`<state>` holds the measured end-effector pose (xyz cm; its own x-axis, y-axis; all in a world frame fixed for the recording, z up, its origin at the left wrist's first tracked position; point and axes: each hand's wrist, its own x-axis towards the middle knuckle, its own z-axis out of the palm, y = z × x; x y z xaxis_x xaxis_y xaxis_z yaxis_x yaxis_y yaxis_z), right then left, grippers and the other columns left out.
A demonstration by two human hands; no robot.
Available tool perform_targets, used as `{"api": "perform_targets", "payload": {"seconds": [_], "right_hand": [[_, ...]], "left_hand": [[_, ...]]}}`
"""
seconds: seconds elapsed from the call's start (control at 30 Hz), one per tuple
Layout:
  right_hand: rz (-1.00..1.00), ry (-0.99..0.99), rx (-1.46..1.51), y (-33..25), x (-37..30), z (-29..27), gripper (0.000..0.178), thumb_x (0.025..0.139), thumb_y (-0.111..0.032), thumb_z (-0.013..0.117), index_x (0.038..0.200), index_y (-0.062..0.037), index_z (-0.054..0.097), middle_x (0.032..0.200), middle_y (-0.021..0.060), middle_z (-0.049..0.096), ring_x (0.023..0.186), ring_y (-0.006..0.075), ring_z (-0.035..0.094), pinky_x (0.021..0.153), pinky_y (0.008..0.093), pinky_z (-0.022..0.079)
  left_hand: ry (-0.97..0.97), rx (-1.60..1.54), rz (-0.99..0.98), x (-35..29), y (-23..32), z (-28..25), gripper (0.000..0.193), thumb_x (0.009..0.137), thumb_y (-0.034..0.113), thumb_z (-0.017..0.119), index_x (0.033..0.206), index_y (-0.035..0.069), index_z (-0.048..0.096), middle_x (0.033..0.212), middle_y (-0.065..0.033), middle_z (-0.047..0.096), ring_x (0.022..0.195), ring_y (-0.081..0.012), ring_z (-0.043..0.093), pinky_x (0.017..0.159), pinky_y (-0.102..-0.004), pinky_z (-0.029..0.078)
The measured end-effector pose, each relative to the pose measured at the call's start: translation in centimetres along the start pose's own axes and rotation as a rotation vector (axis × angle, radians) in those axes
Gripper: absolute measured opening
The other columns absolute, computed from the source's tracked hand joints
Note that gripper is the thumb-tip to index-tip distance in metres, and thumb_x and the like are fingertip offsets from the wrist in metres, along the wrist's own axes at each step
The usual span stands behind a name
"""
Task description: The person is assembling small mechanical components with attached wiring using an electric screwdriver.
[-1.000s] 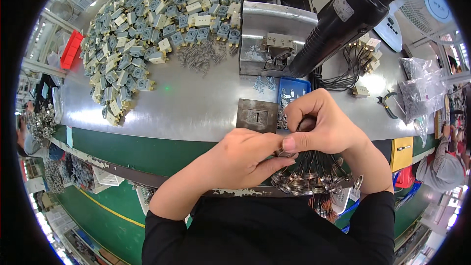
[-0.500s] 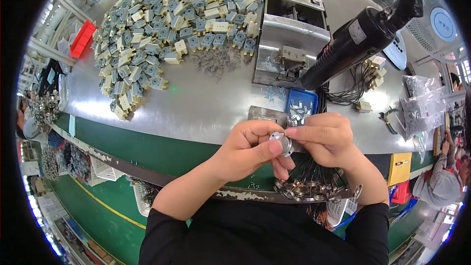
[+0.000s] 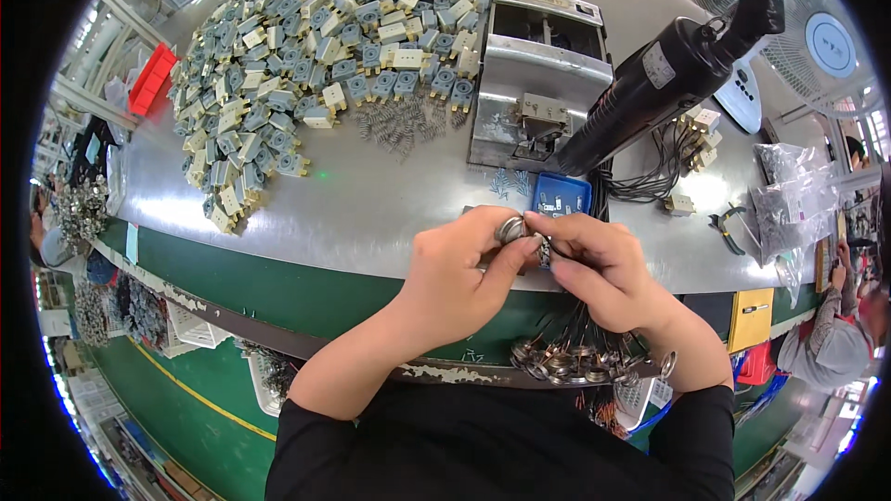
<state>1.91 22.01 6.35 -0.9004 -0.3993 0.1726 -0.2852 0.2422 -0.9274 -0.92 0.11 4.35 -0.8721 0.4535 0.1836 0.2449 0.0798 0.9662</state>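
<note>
My left hand (image 3: 464, 269) is closed around a small round silver metal part (image 3: 510, 229), thumb and forefinger pinching its side. From the right, my right hand (image 3: 601, 264) meets it with closed thumb and fingers at the part's lower edge, gripping a small metal piece (image 3: 545, 250) joined to it or touching it; which of these, I cannot tell. Just beyond the hands sits a blue tray (image 3: 562, 187) of small silver pieces. Below my right hand, dark wires end in a cluster of round metal parts (image 3: 580, 364) at the table's near edge.
Grey and cream blocks (image 3: 325, 56) are heaped at the back left, with loose springs (image 3: 404, 121) beside them. A metal fixture (image 3: 538, 74) stands at centre, under a black cylindrical tool (image 3: 640, 83). Cutters (image 3: 729, 230), plastic bags (image 3: 789, 195) and a fan (image 3: 829, 44) are on the right.
The round part has been turned over in my hands and has shifted up and left. My right thumb has come away from its forefinger and moved lower, beside the part.
</note>
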Motion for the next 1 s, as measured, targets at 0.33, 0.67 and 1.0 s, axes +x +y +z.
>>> {"api": "perform_targets", "payload": {"seconds": [0.33,0.67,1.0], "right_hand": [[0.021,0.028,-0.070,-0.5,0.5,-0.1,0.036,0.097,0.002,0.063,0.133,0.0024,0.069,0.086,0.0133,0.074,0.071,0.0197,0.071,0.067,0.0316,0.053],[-0.016,-0.090,-0.141,-1.6,0.8,-0.3,0.039,0.095,0.003,0.063,0.134,0.0072,0.066,0.093,0.0226,0.074,0.082,0.0357,0.075,0.074,0.0383,0.058],[0.166,-0.177,-0.614,1.0,0.3,-2.0,0.042,0.077,-0.007,0.078,0.119,-0.0020,0.073,0.076,0.0131,0.063,0.073,0.0308,0.062,0.073,0.0397,0.051]], "left_hand": [[-0.045,-0.202,0.032,0.0,-2.0,-0.9,0.020,0.105,0.006,0.064,0.120,-0.006,0.062,0.097,-0.0150,0.077,0.085,-0.0220,0.078,0.073,-0.0329,0.064],[-0.109,-0.617,-0.177,-0.9,-2.7,-1.1,0.020,0.107,0.009,0.062,0.123,-0.003,0.060,0.102,-0.0184,0.077,0.086,-0.0280,0.079,0.076,-0.0378,0.066],[0.270,0.998,0.097,0.0,-3.8,-14.7,0.040,0.084,0.012,0.081,0.123,0.006,0.071,0.095,-0.0087,0.070,0.087,-0.0290,0.070,0.078,-0.0378,0.056]]}}
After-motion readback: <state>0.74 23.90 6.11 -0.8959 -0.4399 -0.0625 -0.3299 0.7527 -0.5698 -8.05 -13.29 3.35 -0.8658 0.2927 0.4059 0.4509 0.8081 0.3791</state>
